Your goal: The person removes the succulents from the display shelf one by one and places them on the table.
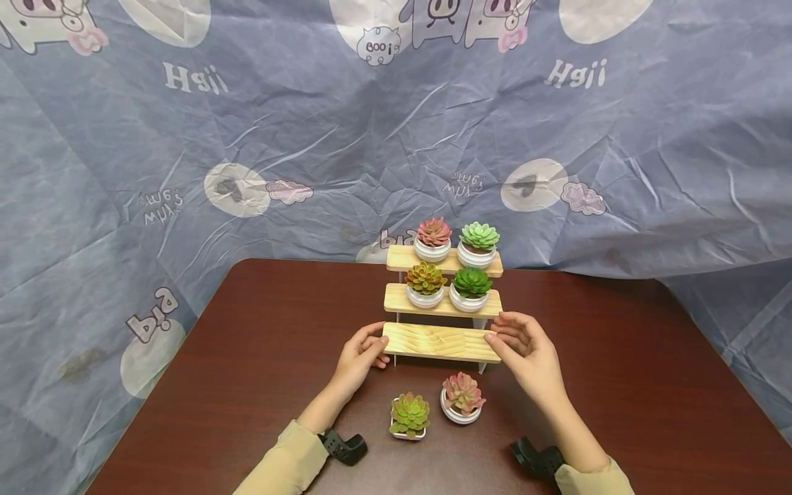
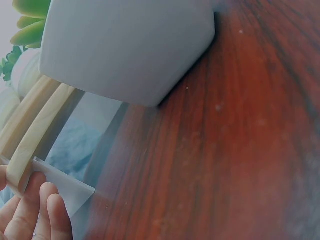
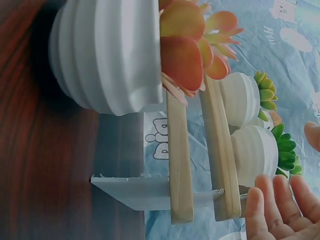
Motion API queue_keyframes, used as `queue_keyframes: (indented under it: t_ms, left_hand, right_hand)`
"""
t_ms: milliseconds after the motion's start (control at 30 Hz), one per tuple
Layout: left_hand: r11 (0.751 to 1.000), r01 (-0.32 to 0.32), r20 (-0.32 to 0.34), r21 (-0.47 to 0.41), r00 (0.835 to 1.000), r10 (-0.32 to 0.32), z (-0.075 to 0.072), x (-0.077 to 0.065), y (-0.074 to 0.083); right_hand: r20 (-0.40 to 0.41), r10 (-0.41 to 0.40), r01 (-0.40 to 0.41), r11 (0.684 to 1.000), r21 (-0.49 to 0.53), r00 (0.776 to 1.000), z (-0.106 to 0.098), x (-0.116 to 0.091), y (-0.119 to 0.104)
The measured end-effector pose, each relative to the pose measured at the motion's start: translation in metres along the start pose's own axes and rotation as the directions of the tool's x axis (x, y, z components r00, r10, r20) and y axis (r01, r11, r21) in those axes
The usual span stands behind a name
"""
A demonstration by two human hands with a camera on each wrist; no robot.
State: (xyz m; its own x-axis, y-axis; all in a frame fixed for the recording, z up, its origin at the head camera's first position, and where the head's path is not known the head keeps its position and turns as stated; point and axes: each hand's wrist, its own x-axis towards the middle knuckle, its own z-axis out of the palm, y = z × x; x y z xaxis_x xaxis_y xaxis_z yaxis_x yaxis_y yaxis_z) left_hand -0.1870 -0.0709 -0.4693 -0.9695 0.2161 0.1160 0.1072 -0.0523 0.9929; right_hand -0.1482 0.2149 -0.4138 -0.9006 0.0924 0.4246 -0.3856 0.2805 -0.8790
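A three-tier wooden plant stand (image 1: 442,342) with pale supports stands on the table. My left hand (image 1: 359,354) pinches the left end of its lowest board, thumb above and fingers beneath; the left wrist view shows these fingers (image 2: 32,205) at the board's end. By the right end is my right hand (image 1: 531,354), its fingers (image 3: 272,205) loosely spread beside the boards, with nothing between them and the thumb. In front of the stand sit a green succulent in a squarish white pot (image 1: 410,415) and a pink succulent in a round ribbed white pot (image 1: 463,397).
On the top tier are a red succulent (image 1: 434,234) and a light green one (image 1: 479,237). The middle tier bears a yellow-brown succulent (image 1: 425,278) and a dark green one (image 1: 471,282). A blue printed cloth (image 1: 346,137) hangs behind the dark wooden table (image 1: 278,316).
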Motion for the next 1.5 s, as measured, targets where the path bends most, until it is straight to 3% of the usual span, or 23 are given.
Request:
queue_keyframes:
  t_ms: [400, 633, 800, 900, 1033, 1167, 1500]
  left_hand:
    - [1.0, -0.012, 0.006, 0.021, 1.0, 0.012, 0.001, -0.002, 0.002]
    - [1.0, -0.002, -0.002, 0.023, 1.0, 0.002, 0.0, -0.003, 0.002]
    - [1.0, 0.01, -0.003, 0.021, 1.0, -0.01, -0.001, -0.002, 0.002]
    - [1.0, 0.008, -0.014, 0.013, 1.0, -0.008, -0.002, 0.0, -0.007]
    - [1.0, -0.006, -0.013, 0.013, 1.0, 0.006, -0.002, 0.0, -0.008]
    - [1.0, -0.005, 0.001, 0.031, 1.0, 0.005, -0.001, -0.002, 0.001]
    - [1.0, 0.003, 0.001, 0.022, 1.0, -0.003, 0.0, -0.001, 0.001]
  right_hand:
    - [-0.05, 0.017, -0.019, 0.999, -0.047, 0.999, 0.008, 0.005, -0.035]
    - [-0.073, 0.028, -0.033, 0.998, -0.061, 0.997, 0.01, 0.009, -0.039]
    - [-0.08, 0.032, -0.036, 0.998, -0.053, 0.996, 0.011, 0.013, -0.038]
    - [-0.086, 0.04, -0.044, 0.997, -0.055, 0.995, 0.013, 0.016, -0.037]
    - [-0.086, 0.043, -0.047, 0.998, -0.052, 0.995, 0.012, 0.02, -0.021]
    - [-0.082, 0.025, -0.029, 0.998, -0.051, 0.996, 0.011, 0.024, -0.002]
    - [-0.056, 0.037, -0.042, 0.996, -0.08, 0.998, 0.012, 0.03, 0.003]
